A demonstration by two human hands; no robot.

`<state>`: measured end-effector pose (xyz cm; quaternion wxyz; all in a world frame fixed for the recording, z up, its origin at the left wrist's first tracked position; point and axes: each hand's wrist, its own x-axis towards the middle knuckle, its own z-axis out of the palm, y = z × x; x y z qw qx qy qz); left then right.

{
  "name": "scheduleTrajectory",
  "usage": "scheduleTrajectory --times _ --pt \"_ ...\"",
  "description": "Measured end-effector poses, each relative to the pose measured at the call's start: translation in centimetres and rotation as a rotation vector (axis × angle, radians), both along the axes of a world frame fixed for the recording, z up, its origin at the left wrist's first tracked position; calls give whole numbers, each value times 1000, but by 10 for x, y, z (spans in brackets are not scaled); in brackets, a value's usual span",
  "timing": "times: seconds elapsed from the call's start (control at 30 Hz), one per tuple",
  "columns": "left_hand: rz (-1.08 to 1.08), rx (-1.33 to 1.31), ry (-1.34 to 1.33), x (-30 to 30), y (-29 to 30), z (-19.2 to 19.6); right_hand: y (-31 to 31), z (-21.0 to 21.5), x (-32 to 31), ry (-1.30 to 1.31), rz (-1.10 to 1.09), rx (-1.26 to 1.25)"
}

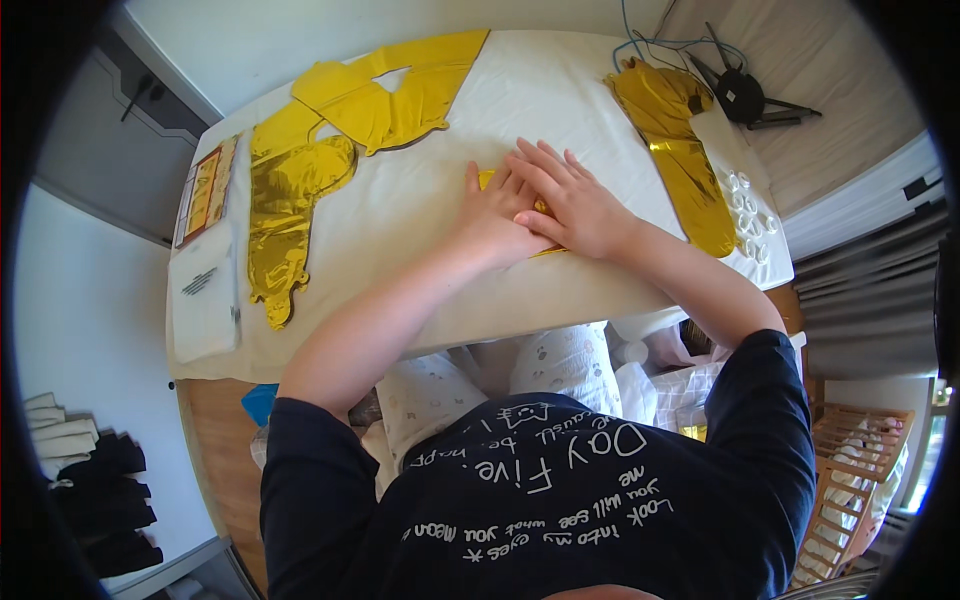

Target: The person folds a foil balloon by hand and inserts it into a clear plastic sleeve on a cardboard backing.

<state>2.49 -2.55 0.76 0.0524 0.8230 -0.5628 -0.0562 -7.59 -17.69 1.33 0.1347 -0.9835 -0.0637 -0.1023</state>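
Note:
Both my hands lie flat near the middle of the white-covered table [410, 230], pressing on a gold foil piece, most likely a folded foil balloon [486, 179]. Only small bits of it show at the edges of my hands and between them. My left hand [490, 220] has its fingers stretched out and its thumb apart. Partly over it lies my right hand [582, 208], fingers extended, crossing the left hand's fingers. Flat gold foil balloons [278, 210] lie along the left and far side, and another gold foil balloon [688, 165] lies to the right.
Clear plastic rings [750, 218] are scattered at the right edge. A black tripod stand [742, 95] with a blue cable [624, 47] is at the far right corner. On the left lie a printed card [205, 195] and a whitish translucent packet [203, 315].

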Motion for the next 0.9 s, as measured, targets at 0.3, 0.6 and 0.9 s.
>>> scheduleTrajectory --times 0.3,0.6,0.9 --pt "9 -131 135 17 -1 -23 -12 -24 2 79 -37 -51" --pt "-200 -285 626 70 29 -12 -8 -27 4 50 -46 -115" --pt "-167 1 184 64 59 -2 -5 -29 4 11 -43 -153"
